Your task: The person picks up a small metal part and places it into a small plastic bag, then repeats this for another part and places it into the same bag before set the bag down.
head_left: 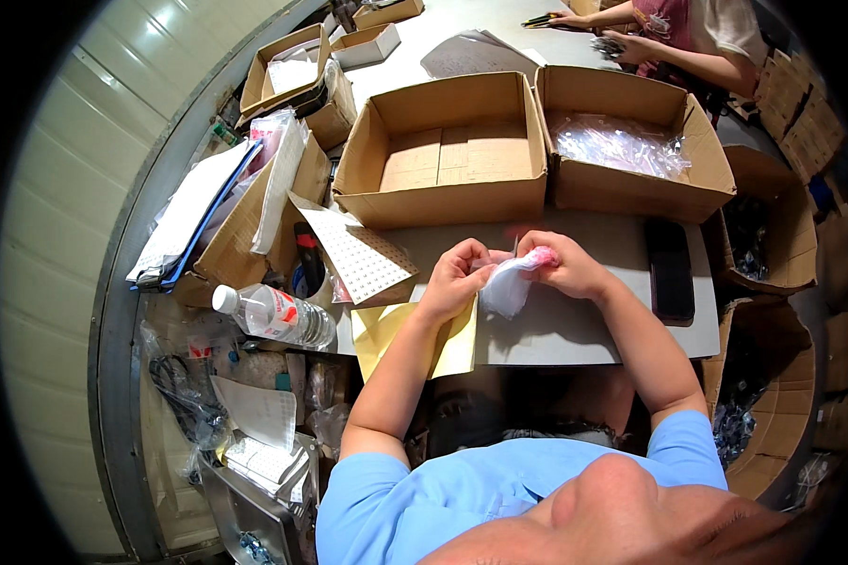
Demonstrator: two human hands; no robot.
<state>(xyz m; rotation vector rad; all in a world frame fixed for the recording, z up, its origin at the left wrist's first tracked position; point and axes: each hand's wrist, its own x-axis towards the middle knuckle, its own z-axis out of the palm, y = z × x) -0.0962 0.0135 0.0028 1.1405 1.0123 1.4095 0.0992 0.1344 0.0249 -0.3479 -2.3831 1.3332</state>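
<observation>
Both my hands meet over the grey table, just in front of two cardboard boxes. My left hand pinches the left edge of a small clear plastic bag that hangs between the hands. My right hand grips the bag's top right together with something small and pink. What is inside the bag is too blurred to tell. A yellow sheet lies under my left forearm.
An open empty cardboard box and another holding clear bags stand behind my hands. A black phone lies at the right. A sheet of small stickers, a water bottle and cluttered boxes sit left. Another person's hands work at the far end.
</observation>
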